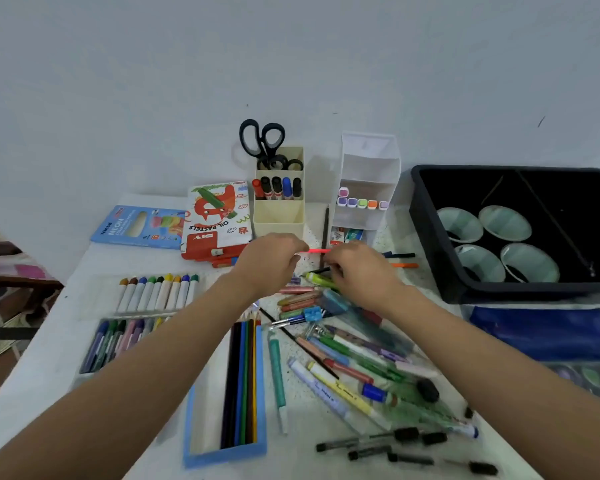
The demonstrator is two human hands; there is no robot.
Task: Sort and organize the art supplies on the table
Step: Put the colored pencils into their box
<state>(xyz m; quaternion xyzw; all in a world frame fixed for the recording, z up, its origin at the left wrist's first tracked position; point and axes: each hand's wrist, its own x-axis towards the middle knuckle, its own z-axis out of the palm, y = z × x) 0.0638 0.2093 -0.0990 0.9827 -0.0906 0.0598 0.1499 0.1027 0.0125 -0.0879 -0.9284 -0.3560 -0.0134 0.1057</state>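
Observation:
A thin pink pencil (pixel 315 251) spans the gap between my two hands, above the table's middle. My left hand (pixel 270 260) pinches its left end with curled fingers. My right hand (pixel 360 271) grips its right end, fingers curled, over a yellow-green marker (pixel 317 279). Below the hands lies a loose pile of pens, markers and crayons (pixel 347 362). A blue tray (pixel 227 452) holds several coloured pencils (pixel 243 382).
At the back stand a cream holder (pixel 279 216) with scissors (pixel 262 140) and markers, and a white tiered organizer (pixel 368 181). Oil pastel box (pixel 215 220), neon box (pixel 139 226), crayon trays (pixel 153 292) sit left. A black bin (pixel 426 216) with bowls, blue pouch (pixel 548 330) right. Black pens (pixel 395 445) lie in front.

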